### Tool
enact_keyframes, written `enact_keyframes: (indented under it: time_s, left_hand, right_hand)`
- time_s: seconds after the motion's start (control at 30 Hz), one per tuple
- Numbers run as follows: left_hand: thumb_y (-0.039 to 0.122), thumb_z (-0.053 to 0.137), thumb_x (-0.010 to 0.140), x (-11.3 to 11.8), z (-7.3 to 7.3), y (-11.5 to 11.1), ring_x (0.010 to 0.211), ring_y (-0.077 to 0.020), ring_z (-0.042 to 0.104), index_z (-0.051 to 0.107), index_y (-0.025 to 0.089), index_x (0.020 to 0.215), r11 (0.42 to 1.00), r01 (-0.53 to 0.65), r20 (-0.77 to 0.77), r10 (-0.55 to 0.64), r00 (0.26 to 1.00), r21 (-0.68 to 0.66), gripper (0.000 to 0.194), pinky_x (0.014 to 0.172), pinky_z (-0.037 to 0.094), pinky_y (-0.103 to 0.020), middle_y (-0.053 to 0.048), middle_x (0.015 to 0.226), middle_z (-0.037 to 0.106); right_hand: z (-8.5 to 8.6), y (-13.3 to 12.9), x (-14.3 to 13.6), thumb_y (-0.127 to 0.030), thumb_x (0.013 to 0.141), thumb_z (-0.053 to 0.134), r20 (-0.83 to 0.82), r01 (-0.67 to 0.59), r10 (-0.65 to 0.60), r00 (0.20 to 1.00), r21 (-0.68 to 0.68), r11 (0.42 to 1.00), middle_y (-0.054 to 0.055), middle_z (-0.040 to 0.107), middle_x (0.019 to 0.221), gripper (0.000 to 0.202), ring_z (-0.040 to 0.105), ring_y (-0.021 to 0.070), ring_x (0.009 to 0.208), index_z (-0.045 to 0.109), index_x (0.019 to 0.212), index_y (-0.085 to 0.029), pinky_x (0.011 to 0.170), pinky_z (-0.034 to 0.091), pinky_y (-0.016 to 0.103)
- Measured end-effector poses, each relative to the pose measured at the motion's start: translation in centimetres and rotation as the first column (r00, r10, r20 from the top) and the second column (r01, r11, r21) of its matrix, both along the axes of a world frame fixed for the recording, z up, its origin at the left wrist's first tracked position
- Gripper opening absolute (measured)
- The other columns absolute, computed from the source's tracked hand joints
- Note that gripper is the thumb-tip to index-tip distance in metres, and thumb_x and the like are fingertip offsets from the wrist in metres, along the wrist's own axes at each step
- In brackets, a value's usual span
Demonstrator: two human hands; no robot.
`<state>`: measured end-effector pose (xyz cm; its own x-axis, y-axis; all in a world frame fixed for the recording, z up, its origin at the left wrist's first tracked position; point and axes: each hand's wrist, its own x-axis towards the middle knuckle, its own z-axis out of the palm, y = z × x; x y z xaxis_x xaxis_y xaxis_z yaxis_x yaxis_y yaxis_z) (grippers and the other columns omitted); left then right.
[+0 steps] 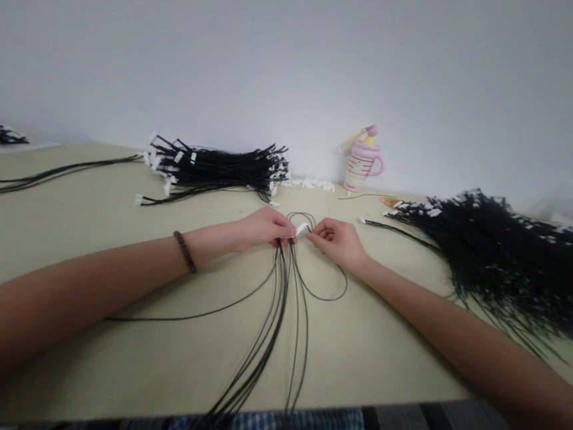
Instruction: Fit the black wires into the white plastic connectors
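My left hand (268,228), a dark beaded bracelet on its wrist, is closed in a pinch on a small white connector (302,229) over the middle of the table. Several thin black wires (279,295) run down from under its fingers and over the table's front edge. Just right of the connector, my right hand (338,241) pinches the end of a thin black wire, its fingertips close to the connector's side. One black wire loop (344,290) curves below my right hand. My fingers hide part of the connector and the wire ends.
Behind my hands lies a bundle of black cables (220,169) with white connectors. A larger heap of black wires (508,254) covers the right side. A pink cup (358,168) stands by the wall, near loose white connectors (309,184). More black cables (60,170) lie at left.
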<state>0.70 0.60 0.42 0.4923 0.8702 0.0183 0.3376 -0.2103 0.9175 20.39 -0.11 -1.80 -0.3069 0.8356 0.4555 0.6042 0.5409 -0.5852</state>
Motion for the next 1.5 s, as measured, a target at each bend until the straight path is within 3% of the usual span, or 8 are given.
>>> enact_keyframes:
  time_s: [0.43, 0.87, 1.5]
  left_hand:
    - [0.028, 0.062, 0.067, -0.08, -0.21, 0.34, 0.056, -0.0096, 0.050, 0.067, 0.010, 0.072, 1.000, -0.012, 0.001, 0.012, 1.000, -0.006, 0.020, 0.053, 0.039, -0.021, -0.008, 0.071, 0.064]
    - [0.026, 0.061, 0.066, 0.40, -0.19, -0.21, 0.055, -0.0096, 0.049, 0.067, 0.010, 0.069, 0.995, -0.102, 0.037, 0.102, 0.994, -0.002, 0.017, 0.052, 0.038, -0.021, -0.005, 0.065, 0.063]
    - [0.027, 0.062, 0.066, 0.02, -0.41, 0.23, 0.057, -0.0095, 0.051, 0.067, 0.010, 0.072, 0.999, -0.041, 0.047, 0.042, 0.998, -0.021, 0.019, 0.054, 0.040, -0.021, -0.007, 0.071, 0.064]
  right_hand:
    - [0.04, -0.20, -0.20, -0.031, 0.076, 0.052, 0.031, -0.024, 0.024, 0.999, 0.004, 1.000, 0.002, 0.059, 0.058, 0.019, 0.050, 0.0087, 0.051, 0.057, 0.071, -0.013, 0.049, 0.034, 0.020]
    - [0.24, -0.46, -0.34, -0.030, 0.076, 0.052, 0.084, -0.006, 0.000, 0.996, 0.072, 0.997, 0.001, 0.058, 0.057, 0.019, 0.047, 0.0080, 0.050, 0.056, 0.068, -0.013, 0.049, 0.033, 0.019]
    - [0.15, -0.31, -0.16, -0.027, 0.079, 0.048, 0.085, -0.046, 0.040, 0.996, 0.077, 0.996, 0.001, 0.059, 0.060, 0.018, 0.050, 0.0086, 0.052, 0.055, 0.070, -0.014, 0.053, 0.034, 0.020]
